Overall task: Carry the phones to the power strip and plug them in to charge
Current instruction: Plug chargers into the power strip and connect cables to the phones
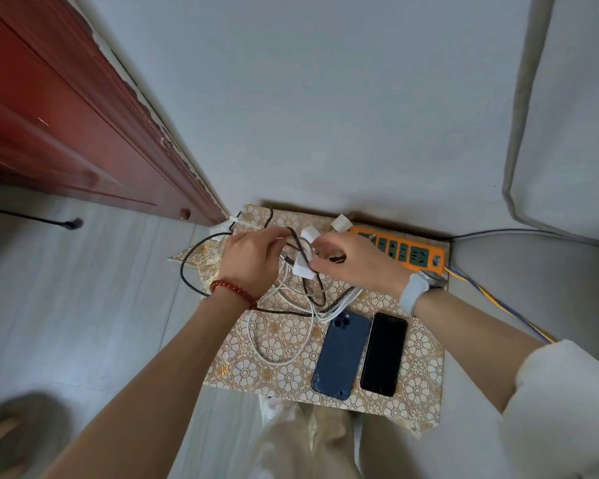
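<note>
Two phones lie side by side on a flower-patterned cloth [284,347]: a blue phone [341,356] back up and a black phone [384,354] screen up. An orange power strip [407,252] with green sockets lies at the cloth's far right, against the wall. Above the cloth my left hand [253,257] and my right hand [353,262] both grip a tangle of white and dark braided charging cables [308,299]. A white charger block [303,266] hangs between the hands. Another white charger block [341,223] sits near the strip's left end.
A red-brown wooden door [66,115] stands at the left. The grey wall runs behind the cloth. A blue-yellow cord [498,302] leaves the strip to the right. A black cable [59,223] lies on the floor at the left. My legs are below.
</note>
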Demonstrator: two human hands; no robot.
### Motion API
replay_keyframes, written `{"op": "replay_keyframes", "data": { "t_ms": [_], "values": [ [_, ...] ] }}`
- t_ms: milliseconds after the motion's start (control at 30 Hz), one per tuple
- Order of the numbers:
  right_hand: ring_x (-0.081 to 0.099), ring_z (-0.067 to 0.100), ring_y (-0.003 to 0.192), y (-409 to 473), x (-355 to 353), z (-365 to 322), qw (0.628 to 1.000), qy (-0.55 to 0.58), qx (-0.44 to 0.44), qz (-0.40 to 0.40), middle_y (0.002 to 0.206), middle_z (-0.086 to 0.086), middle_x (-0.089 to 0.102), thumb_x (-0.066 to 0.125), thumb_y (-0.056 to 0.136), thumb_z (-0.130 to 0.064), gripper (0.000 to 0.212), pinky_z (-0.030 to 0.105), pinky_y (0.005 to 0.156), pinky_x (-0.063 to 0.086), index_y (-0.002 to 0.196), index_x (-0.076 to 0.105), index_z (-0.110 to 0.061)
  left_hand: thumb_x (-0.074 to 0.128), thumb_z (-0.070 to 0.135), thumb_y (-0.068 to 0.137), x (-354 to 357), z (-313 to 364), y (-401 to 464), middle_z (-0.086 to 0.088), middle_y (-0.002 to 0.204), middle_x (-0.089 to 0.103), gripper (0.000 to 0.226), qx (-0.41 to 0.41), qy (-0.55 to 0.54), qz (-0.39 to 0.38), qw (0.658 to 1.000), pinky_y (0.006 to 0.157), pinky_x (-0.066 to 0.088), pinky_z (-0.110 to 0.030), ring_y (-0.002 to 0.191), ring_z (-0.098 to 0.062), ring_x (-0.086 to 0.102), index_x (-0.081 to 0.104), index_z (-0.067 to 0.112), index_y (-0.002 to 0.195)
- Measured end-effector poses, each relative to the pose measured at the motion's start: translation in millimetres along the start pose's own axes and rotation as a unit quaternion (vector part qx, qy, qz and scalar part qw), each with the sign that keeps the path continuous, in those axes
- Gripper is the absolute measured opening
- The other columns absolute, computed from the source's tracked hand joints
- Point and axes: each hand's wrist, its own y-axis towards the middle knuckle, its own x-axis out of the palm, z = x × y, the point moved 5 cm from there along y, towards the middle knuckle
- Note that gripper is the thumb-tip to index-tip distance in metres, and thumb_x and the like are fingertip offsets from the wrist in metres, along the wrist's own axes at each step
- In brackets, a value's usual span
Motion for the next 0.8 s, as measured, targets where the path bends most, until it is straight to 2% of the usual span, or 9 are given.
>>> {"op": "replay_keyframes", "data": {
  "t_ms": [100,200,300,400,467,533,567,700,800],
  "values": [
    [0.054,0.019,0.07,-0.4,3.2,-11.3,0.995,-0.093,-0.038,-0.01,0.08,0.002,0.057,0.054,0.085,-0.042,0.033,0.027,0.058,0.036,0.102,0.06,-0.014,0.047,0.012,0.091,1.4,0.5,0.4,-0.008,0.101,0.069,0.022,-0.034,-0.013,-0.019,0.999,0.075,0.043,-0.028,0.088,-0.024,0.062,0.065,0.013,0.102],
    [0.054,0.021,0.084,-2.6,-9.0,-9.8,0.969,-0.179,-0.05,0.165,0.092,0.007,0.059,0.053,0.089,-0.027,0.022,0.028,0.066,0.04,0.1,0.062,-0.011,0.046,0.009,0.091,0.6,0.1,-2.4,-0.008,0.096,0.067,0.02,-0.042,-0.022,-0.033,0.998,0.071,0.039,-0.025,0.087,-0.022,0.061,0.065,0.009,0.096],
    [0.052,0.015,0.09,-15.1,-31.8,-0.4,0.938,-0.044,-0.002,0.344,0.105,0.01,0.052,0.056,0.087,-0.018,0.023,0.026,0.074,0.044,0.108,0.055,-0.007,0.046,0.005,0.09,-5.0,8.0,-10.6,-0.01,0.087,0.067,0.019,-0.017,-0.055,-0.021,0.998,0.072,0.043,-0.027,0.083,-0.023,0.061,0.064,0.006,0.094],
    [0.047,-0.004,0.076,-23.6,-23.4,-7.9,0.95,-0.03,-0.092,0.297,0.098,0.0,0.051,0.057,0.083,-0.013,0.025,0.015,0.065,0.039,0.108,0.053,-0.01,0.047,0.004,0.089,-12.2,19.9,-14.8,-0.006,0.08,0.067,0.018,-0.001,-0.077,0.008,0.997,0.066,0.041,-0.016,0.073,-0.012,0.06,0.064,0.006,0.094],
    [0.046,-0.002,0.091,-24.8,-5.1,-10.4,0.976,-0.063,-0.106,0.177,0.11,-0.001,0.052,0.058,0.083,-0.025,0.041,0.018,0.074,0.038,0.121,0.047,-0.019,0.047,0.003,0.089,-15.3,31.6,-13.9,-0.001,0.075,0.064,0.017,0.016,-0.097,0.018,0.995,0.057,0.035,-0.003,0.06,0.004,0.054,0.064,0.006,0.093],
    [0.045,0.011,0.111,-22.6,2.5,-4.3,0.986,-0.095,-0.078,0.111,0.126,0.0,0.051,0.057,0.084,-0.035,0.047,0.027,0.084,0.041,0.128,0.042,-0.025,0.047,0.004,0.089,-16.2,44.0,-11.5,0.002,0.073,0.061,0.017,0.028,-0.129,0.022,0.991,0.054,0.034,-0.001,0.059,0.009,0.053,0.063,0.006,0.092],
    [0.048,0.015,0.11,-21.4,-0.4,-4.1,0.985,-0.095,-0.073,0.124,0.124,0.001,0.054,0.055,0.087,-0.036,0.042,0.03,0.083,0.043,0.126,0.047,-0.025,0.046,0.006,0.089,-16.5,48.9,-10.2,0.003,0.073,0.061,0.017,0.034,-0.138,0.027,0.99,0.055,0.035,-0.002,0.06,0.008,0.054,0.063,0.007,0.092],
    [0.06,0.023,0.068,-36.2,-35.7,-7.7,0.96,-0.018,-0.111,0.257,0.096,0.009,0.068,0.05,0.092,-0.021,0.021,0.039,0.057,0.05,0.104,0.063,-0.01,0.046,0.018,0.087,-11.9,66.5,-6.4,0.006,0.079,0.065,0.019,0.067,-0.132,0.041,0.988,0.062,0.042,-0.012,0.071,-0.005,0.058,0.062,0.012,0.096],
    [0.065,0.03,0.078,-65.3,-64.2,13.3,0.937,0.019,-0.095,0.336,0.098,0.012,0.068,0.048,0.092,-0.012,0.019,0.044,0.061,0.055,0.103,0.061,-0.004,0.052,0.019,0.087,16.5,67.6,-6.4,0.0,0.106,0.063,0.014,0.081,-0.043,-0.037,0.995,0.089,0.045,-0.033,0.101,-0.017,0.056,0.06,0.015,0.097]
  ]
}}
